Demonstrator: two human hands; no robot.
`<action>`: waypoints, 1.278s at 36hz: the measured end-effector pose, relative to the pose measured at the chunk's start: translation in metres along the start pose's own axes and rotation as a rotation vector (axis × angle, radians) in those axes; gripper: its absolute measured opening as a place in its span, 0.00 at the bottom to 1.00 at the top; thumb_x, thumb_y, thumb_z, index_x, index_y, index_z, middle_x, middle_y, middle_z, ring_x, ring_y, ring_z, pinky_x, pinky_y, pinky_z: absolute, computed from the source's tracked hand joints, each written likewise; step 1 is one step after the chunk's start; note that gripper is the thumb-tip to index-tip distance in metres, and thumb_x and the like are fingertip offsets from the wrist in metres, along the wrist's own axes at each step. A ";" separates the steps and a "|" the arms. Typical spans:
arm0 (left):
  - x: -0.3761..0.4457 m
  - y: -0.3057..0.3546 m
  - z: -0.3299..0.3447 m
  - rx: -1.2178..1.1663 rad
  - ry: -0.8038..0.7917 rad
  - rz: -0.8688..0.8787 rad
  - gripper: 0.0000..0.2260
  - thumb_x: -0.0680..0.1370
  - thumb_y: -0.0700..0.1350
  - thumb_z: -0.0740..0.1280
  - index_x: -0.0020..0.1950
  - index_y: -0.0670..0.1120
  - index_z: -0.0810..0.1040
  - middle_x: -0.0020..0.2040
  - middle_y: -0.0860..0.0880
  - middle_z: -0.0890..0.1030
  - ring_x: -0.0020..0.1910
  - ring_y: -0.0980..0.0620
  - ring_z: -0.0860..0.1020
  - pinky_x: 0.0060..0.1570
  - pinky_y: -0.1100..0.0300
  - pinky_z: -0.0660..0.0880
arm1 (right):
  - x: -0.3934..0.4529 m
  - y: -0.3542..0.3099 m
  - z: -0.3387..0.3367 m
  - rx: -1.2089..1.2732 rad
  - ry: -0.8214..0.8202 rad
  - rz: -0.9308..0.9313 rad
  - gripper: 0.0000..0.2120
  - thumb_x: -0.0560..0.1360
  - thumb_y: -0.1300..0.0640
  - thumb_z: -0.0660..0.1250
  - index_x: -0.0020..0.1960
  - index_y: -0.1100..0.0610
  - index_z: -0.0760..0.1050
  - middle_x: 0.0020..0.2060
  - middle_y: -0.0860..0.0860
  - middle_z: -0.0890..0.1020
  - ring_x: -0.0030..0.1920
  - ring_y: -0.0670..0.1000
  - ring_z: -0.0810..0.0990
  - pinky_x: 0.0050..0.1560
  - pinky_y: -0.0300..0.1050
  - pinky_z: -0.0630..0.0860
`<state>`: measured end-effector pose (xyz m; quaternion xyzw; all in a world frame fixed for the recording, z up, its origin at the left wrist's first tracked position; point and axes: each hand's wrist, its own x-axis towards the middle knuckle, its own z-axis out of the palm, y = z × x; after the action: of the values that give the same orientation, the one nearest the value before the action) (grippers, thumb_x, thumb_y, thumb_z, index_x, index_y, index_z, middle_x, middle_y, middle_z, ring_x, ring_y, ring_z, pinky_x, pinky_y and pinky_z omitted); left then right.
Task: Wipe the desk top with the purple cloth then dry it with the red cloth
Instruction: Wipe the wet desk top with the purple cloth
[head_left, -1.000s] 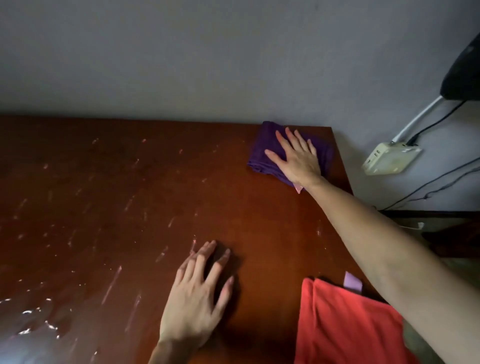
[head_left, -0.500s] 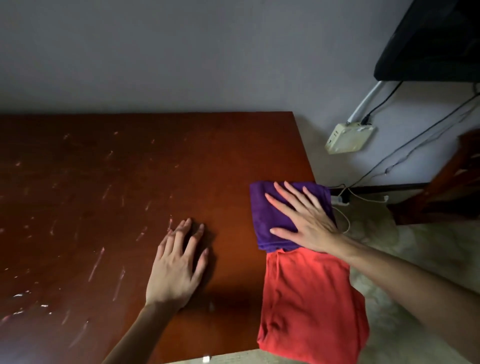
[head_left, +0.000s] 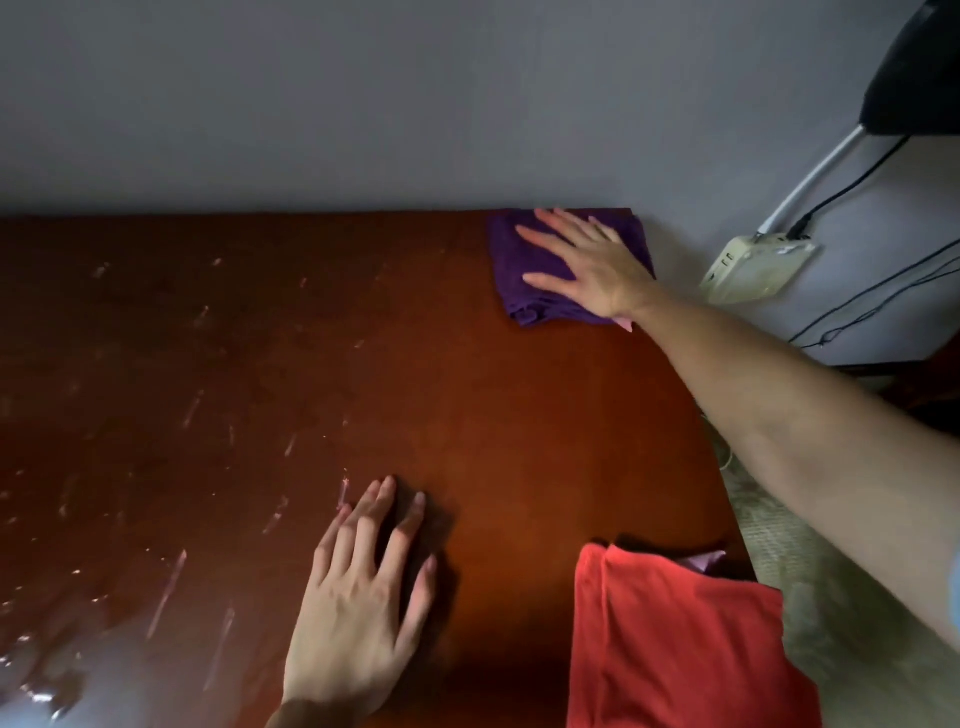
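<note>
Wiping is in hand: the right hand (head_left: 597, 267) presses flat-fingered on the folded purple cloth (head_left: 524, 275) at the brown wooden desk top's (head_left: 493, 395) far right corner, the left hand (head_left: 363, 608) rests flat on the wood, and the next stroke probably needs to head left toward the seemingly wet streaks, the folded red cloth (head_left: 675, 649) waiting at the near right edge.

Counted in the head view: one reddish-brown wooden desk top (head_left: 260, 364) with a glossy, streaked surface. Two cloths: one folded purple towelling cloth (head_left: 524, 270) at the far right corner, one folded red cloth (head_left: 675, 649) at the near right edge with a small pale lilac tag (head_left: 698, 561) poking out from under it. Two bare hands: one left hand (head_left: 363, 613) flat on the wood, one right hand (head_left: 592, 265) flat on the purple cloth. One cream-coloured plastic power strip (head_left: 753, 270) against the grey wall. One white tube (head_left: 810, 182) slanting above it. Several thin black cables (head_left: 883, 296), exact number not clear.
</note>
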<state>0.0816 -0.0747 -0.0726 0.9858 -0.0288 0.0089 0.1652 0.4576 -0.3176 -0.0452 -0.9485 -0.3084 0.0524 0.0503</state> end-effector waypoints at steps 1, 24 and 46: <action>0.001 0.000 0.000 -0.005 0.000 -0.004 0.26 0.82 0.57 0.55 0.78 0.49 0.66 0.78 0.45 0.65 0.81 0.54 0.52 0.76 0.55 0.53 | 0.007 -0.001 0.000 0.016 0.013 0.044 0.38 0.76 0.24 0.45 0.82 0.38 0.51 0.83 0.46 0.53 0.83 0.49 0.49 0.81 0.59 0.48; -0.013 -0.002 -0.016 -0.241 0.218 -0.025 0.10 0.82 0.49 0.60 0.58 0.48 0.77 0.56 0.46 0.73 0.52 0.45 0.72 0.52 0.48 0.70 | -0.112 -0.232 0.060 0.035 0.102 0.271 0.44 0.72 0.22 0.36 0.83 0.40 0.47 0.84 0.48 0.51 0.83 0.54 0.47 0.80 0.63 0.45; -0.172 -0.205 -0.092 0.120 0.124 -0.024 0.19 0.82 0.55 0.56 0.69 0.52 0.75 0.62 0.48 0.72 0.53 0.46 0.73 0.55 0.49 0.65 | -0.220 -0.380 0.077 -0.036 -0.058 -0.371 0.36 0.78 0.25 0.49 0.82 0.38 0.51 0.84 0.44 0.48 0.83 0.48 0.45 0.81 0.57 0.48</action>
<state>-0.0781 0.1582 -0.0568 0.9918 -0.0061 0.0695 0.1074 0.0505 -0.1369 -0.0576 -0.8742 -0.4801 0.0642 0.0332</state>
